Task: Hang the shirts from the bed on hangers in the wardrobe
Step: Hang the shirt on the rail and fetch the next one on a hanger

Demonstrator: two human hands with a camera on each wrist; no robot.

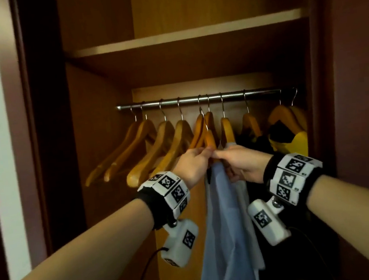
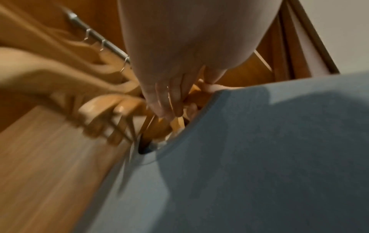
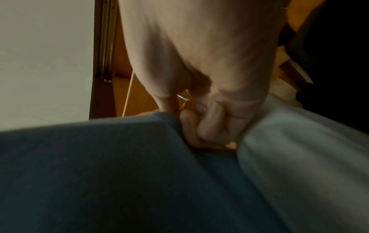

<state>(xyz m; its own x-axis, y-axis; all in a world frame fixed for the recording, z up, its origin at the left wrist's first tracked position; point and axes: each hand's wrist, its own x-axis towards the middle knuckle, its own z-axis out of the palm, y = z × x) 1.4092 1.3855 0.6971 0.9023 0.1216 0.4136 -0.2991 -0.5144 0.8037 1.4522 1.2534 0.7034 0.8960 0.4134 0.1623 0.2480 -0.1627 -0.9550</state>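
A light blue shirt (image 1: 222, 227) hangs from a wooden hanger (image 1: 209, 138) that both hands hold in front of the wardrobe. My left hand (image 1: 198, 159) grips the hanger's left shoulder and my right hand (image 1: 231, 160) grips its right shoulder through the collar. The hanger's wire hook (image 1: 202, 114) sits just below the metal rod (image 1: 197, 99), apart from it. In the left wrist view my left hand's fingers (image 2: 167, 104) lie over the hanger above the blue shirt (image 2: 259, 157). In the right wrist view my right hand's fingers (image 3: 207, 124) are curled at the blue shirt's (image 3: 99, 173) edge.
Several bare wooden hangers (image 1: 148, 148) fill the rod's left half. A white shirt (image 1: 241, 193) hangs right of the blue one, then a black garment (image 1: 257, 146) and a yellow one (image 1: 297, 144). A shelf (image 1: 190, 33) spans the wardrobe above the rod.
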